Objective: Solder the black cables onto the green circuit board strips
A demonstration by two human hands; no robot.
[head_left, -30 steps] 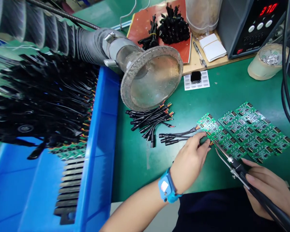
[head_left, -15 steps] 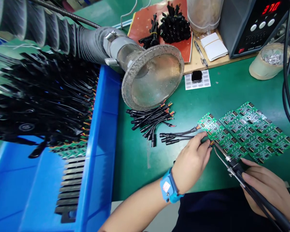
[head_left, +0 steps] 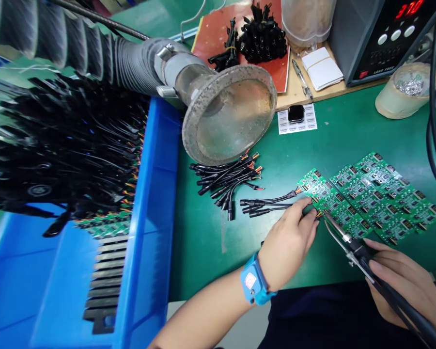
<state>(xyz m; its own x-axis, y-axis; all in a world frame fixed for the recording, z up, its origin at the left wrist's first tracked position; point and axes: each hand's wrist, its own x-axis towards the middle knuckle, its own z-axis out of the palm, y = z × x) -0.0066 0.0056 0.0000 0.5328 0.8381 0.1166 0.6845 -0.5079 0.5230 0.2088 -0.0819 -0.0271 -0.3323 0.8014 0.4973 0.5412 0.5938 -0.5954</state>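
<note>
My left hand [head_left: 285,245], with a blue wrist strap [head_left: 253,281], pinches the wired end of a short black cable [head_left: 267,212] against the near left edge of a green circuit board panel [head_left: 336,199]. Its fingertips partly hide the wires there. In my right hand [head_left: 403,278] is a soldering iron [head_left: 358,251] with a thin metal tube clamped alongside. The iron's tip is at the panel's edge, just right of my left fingertips; whether it touches a pad I cannot tell. Other cables [head_left: 271,198] run to the panel just above.
More board panels [head_left: 381,198] lie to the right. Loose black cables [head_left: 228,177] are piled under a fume extractor hood [head_left: 232,116]. A blue bin [head_left: 156,194] with wired boards stands left. Behind are a soldering station [head_left: 381,43] reading 370 and a cup [head_left: 396,104].
The soldering iron and my right hand have shifted slightly to the right, with the tip a little farther up the board. My left hand has stayed in place.
</note>
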